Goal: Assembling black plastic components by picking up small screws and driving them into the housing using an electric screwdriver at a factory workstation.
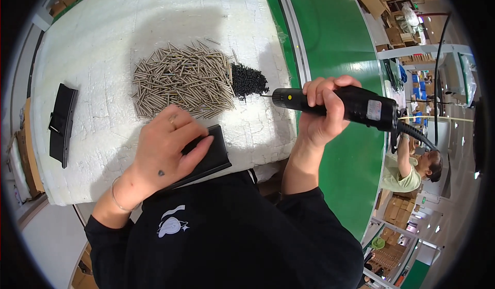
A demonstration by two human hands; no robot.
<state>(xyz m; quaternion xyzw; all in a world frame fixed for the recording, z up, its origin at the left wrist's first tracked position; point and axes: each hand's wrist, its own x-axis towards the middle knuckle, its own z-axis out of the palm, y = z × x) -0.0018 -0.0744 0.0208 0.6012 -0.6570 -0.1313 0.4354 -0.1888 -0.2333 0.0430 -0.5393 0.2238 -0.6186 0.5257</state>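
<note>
My right hand [325, 108] is wrapped round a black electric screwdriver [361, 106], held level with its thin bit pointing left. The bit's tip is beside a small heap of black screws [248, 81]. At the table's near edge, close to my body, a black plastic piece [219, 152] is tilted under my left hand [170, 147]. The left fingers are bent, with thumb and forefinger closed over that piece; the fingertips are partly hidden. Just beyond the left hand spreads a large pile of metal pins [183, 80], touching the screws on its right.
Another long black plastic piece [63, 125] lies at the left of the white padded table [98, 46]. A green conveyor belt [335, 36] with a metal rail runs along the right. The screwdriver's cable [416, 133] trails right. A co-worker [407, 170] is beyond the belt.
</note>
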